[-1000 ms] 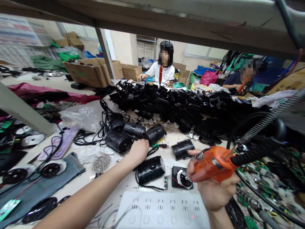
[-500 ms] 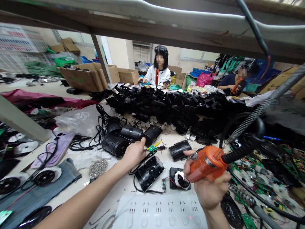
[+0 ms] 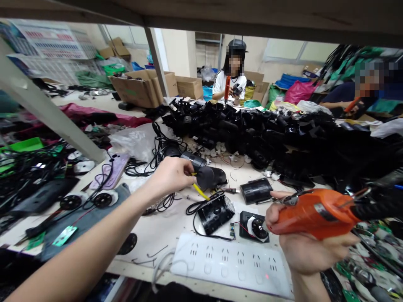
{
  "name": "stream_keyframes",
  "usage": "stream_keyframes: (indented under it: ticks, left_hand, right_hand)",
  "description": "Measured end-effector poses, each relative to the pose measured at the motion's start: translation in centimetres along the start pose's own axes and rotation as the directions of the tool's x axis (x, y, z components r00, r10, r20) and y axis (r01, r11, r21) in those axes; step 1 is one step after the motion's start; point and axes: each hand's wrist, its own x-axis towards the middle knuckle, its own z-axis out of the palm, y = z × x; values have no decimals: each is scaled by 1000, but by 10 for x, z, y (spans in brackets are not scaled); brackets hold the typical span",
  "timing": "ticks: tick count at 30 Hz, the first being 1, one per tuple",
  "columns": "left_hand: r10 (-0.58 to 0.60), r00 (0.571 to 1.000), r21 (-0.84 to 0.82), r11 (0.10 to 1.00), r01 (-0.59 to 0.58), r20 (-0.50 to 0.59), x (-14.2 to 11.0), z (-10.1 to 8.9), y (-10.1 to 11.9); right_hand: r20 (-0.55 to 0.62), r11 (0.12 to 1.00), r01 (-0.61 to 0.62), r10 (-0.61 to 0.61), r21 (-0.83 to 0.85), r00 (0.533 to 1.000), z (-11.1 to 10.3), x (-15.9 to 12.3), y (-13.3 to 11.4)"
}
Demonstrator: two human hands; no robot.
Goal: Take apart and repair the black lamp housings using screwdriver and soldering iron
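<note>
wkshp w/ parts pile (image 3: 252, 132), pwr tool (image 3: 310, 214)

Bare table (image 3: 171, 220) L of black housing (image 3: 215, 214) — room to pass low. Fwd way blocked by black parts heap (image 3: 252, 130); far L barred by slanted post (image 3: 56, 109). R side tight — orange driver (image 3: 315, 214) in the way; shelf (image 3: 252, 29) overhead caps ht.

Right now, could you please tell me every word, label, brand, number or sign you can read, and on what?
Nothing can be read.
Orange plastic power tool: small silver label, too blurred to read.
Brown open cardboard box: faint marks, too blurred to read.
White stacked crates: red and blue markings, too blurred to read.
</note>
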Motion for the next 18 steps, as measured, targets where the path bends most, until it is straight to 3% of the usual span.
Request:
stream_keyframes:
  ticks: [3,8,11,14,18]
  left_hand:
    - [8,1000,-1,1000,-8,16,-8,-16,-10]
    - [180,981,28,983,-183,77,-19,-20,-25]
    - [225,963,-58,974,-218,151,-26,-10,-35]
    - [201,972,-272,948,-162,119,-33,7,-47]
    - [150,987,-610,788,-81,64,-48,45,-61]
  right_hand:
    - [34,1000,-9,10,-23,999,0,1,0]
    - [32,1000,3,-3,-2,999,-2,2,1]
    - [44,1000,8,-8,-4,999,-3,2,3]
    - [47,1000,7,-6,-18,999,-4,1,4]
    - [14,999,-25,26,-20,1000,-2,0,2]
